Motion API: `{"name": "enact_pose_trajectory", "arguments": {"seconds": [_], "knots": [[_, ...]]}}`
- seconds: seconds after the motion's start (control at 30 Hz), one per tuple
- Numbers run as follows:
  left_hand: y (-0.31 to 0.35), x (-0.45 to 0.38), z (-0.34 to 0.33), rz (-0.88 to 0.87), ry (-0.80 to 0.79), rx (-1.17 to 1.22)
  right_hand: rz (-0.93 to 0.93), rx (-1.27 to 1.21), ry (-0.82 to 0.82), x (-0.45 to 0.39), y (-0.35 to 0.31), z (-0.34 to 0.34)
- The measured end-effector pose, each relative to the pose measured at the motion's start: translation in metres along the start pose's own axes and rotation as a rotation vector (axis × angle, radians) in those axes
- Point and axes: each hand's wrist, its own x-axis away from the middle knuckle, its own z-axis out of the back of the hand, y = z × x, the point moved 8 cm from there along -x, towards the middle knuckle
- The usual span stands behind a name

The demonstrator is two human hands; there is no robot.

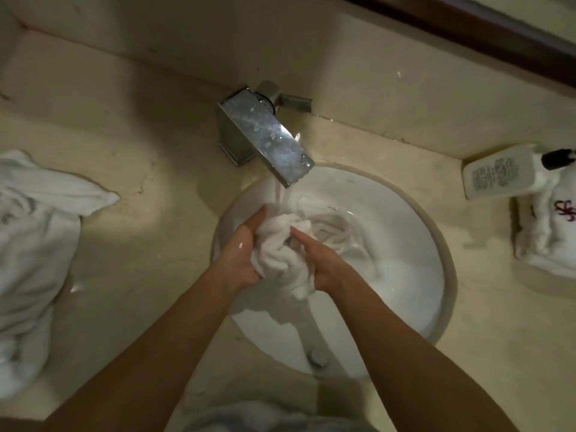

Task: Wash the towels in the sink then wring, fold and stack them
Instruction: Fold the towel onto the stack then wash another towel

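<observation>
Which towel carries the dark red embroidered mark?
The folded towel right of the sink, under the bottle; the other towels show no red mark.

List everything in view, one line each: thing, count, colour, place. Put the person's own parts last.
towel in the sink: one, white, bunched between both hands over the basin, under the running water.
sink: one, white, round, set into the counter.
tap: one, silver, behind the sink, water running.
drain plug: one, silver, at the near side of the basin.
towel pile: one heap, white, on the counter at the left.
folded towel: one, white with a dark red emblem, on the counter at the right.
pump bottle: one, white with a black pump, lying against the folded towel.
counter: one, beige.
left hand: grip on the towel.
right hand: grip on the towel.
</observation>
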Motion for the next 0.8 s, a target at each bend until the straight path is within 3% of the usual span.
{"name": "enact_pose_trajectory", "arguments": {"seconds": [0.1, 0.2, 0.27, 0.33, 0.4, 0.43, 0.5, 0.6, 0.7, 0.73, 0.8], "knots": [[0.005, 0.012, -0.003, -0.022, -0.064, -0.167, 0.276, -0.118, 0.024, 0.001, -0.033, 0.005], [0.017, 0.016, 0.012, -0.292, 0.073, -0.34, 0.419, -0.298, -0.133, 0.015, -0.073, -0.005], [0.022, 0.021, 0.014, -0.465, 0.153, -0.479, 0.453, -0.229, -0.291, 0.029, -0.096, -0.024], [0.021, 0.013, 0.013, -0.452, 0.07, -0.405, 0.449, -0.129, -0.327, 0.035, -0.099, -0.035], [0.009, -0.002, 0.008, -0.228, -0.086, -0.133, 0.33, -0.045, -0.233, 0.021, -0.084, -0.031], [0.003, -0.01, 0.01, -0.142, -0.064, -0.017, 0.239, -0.007, -0.129, 0.012, -0.073, -0.023], [0.002, -0.029, 0.03, -0.144, 0.154, 0.011, 0.127, 0.147, 0.016, 0.006, -0.054, -0.011], [0.013, -0.032, 0.029, -0.259, 0.281, -0.18, 0.2, 0.418, 0.083, -0.003, -0.047, -0.009], [0.037, -0.038, 0.014, -0.429, 0.362, -0.687, 0.487, 0.715, 0.303, -0.002, -0.072, -0.012], [0.047, -0.038, 0.008, -0.494, 0.365, -0.802, 0.532, 0.731, 0.352, 0.0, -0.081, -0.015], [0.055, -0.039, 0.0, -0.488, 0.306, -0.808, 0.558, 0.695, 0.379, 0.003, -0.093, -0.027]]}}
